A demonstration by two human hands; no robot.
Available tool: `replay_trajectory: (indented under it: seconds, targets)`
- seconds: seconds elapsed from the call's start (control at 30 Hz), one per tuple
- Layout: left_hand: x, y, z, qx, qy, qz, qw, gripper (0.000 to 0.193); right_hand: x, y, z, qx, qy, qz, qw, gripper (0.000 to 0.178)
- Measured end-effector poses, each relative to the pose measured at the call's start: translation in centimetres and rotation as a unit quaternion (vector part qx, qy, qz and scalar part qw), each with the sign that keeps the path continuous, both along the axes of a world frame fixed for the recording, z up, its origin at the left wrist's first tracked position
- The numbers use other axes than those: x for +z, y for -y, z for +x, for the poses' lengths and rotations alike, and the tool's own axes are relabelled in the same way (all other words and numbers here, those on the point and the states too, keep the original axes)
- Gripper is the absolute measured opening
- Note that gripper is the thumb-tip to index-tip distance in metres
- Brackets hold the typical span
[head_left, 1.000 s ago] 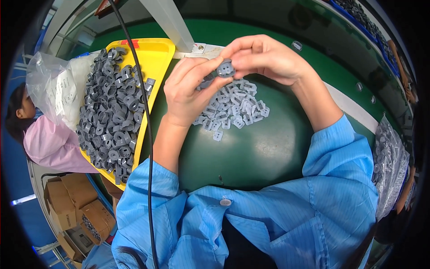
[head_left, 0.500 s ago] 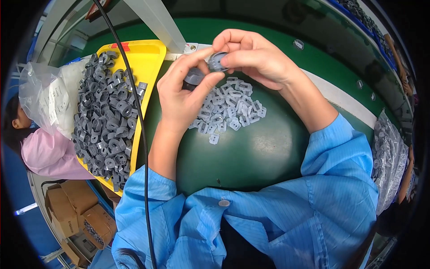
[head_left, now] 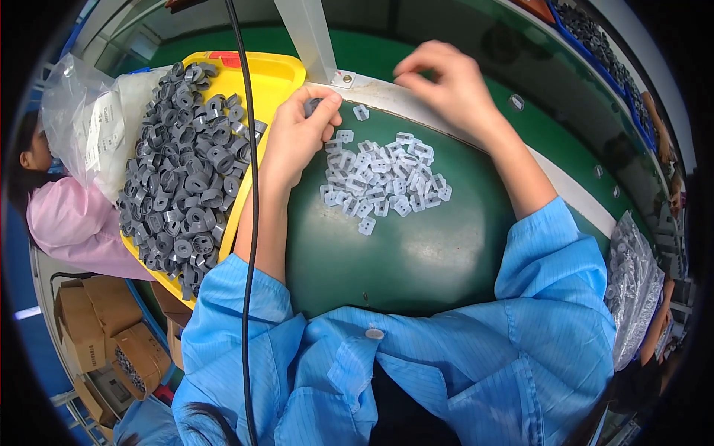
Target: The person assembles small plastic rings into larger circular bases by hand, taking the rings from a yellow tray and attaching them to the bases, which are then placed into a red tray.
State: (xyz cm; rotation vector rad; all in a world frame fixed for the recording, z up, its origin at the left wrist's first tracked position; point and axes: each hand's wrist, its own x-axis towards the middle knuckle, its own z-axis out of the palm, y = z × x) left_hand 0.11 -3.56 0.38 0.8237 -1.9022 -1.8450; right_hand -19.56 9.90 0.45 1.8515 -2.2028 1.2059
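Note:
My left hand (head_left: 290, 134) is closed around a dark grey plastic ring part (head_left: 313, 106), mostly hidden by the fingers, beside the yellow tray's edge. Raised over the pale rail at the table's far edge, my right hand (head_left: 450, 85) is slightly blurred. Its thumb and index finger curve with a gap between them, and no part shows there. Between and below my hands, a loose pile of small translucent plates with slots (head_left: 383, 175) lies on the green table (head_left: 357, 267). One single plate (head_left: 361, 112) sits apart, near my left fingertips.
Left of me, a yellow tray (head_left: 286, 70) holds a heap of grey ring parts (head_left: 182, 178). A black cable (head_left: 253, 223) hangs across the view in front of it. Past the pale rail (head_left: 416, 111) runs a green belt (head_left: 550, 126) carrying a few parts. A co-worker's pink sleeve (head_left: 71, 219) shows at far left.
My hands have parted. The right has moved up and right, and the grey part it pinched is no longer seen in it. My left hand still holds its grey ring. The view has shifted slightly.

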Motion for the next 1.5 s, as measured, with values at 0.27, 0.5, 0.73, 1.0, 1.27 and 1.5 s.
replay_trajectory:
  seconds: [0.27, 0.5, 0.73, 1.0, 1.27, 1.5]
  targets:
    - [0.1, -0.4, 0.2, -0.016, 0.095, -0.088, 0.991, 0.035, -1.0, 2.4, 3.1, 0.106, 0.08, 0.101, 0.986, 0.019]
    - [0.0, -1.9, -0.5, -0.125, -0.025, 0.002, 0.992, 0.042, 1.7, -0.4, 4.9, 0.13, 0.282, 0.043, 0.95, 0.013]
    - [0.8, -3.0, -0.9, -0.153, -0.044, 0.018, 0.987, 0.044, 0.2, -0.8, 4.3, 0.053, 0.367, -0.009, 0.928, 0.016]
    - [0.3, -3.0, -0.8, -0.172, -0.081, -0.075, 0.979, 0.049, 1.2, -1.3, 4.7, 0.073, 0.324, 0.001, 0.943, 0.013]
    - [-0.7, -3.3, -1.0, -0.056, -0.107, -0.091, 0.988, 0.037, 1.7, -1.3, 4.5, 0.098, 0.243, 0.011, 0.965, 0.011]
    - [-0.6, -4.8, -1.1, 0.027, -0.125, -0.388, 0.913, 0.04, 0.8, -0.9, 5.2, 0.022, 0.295, -0.049, 0.954, 0.018]
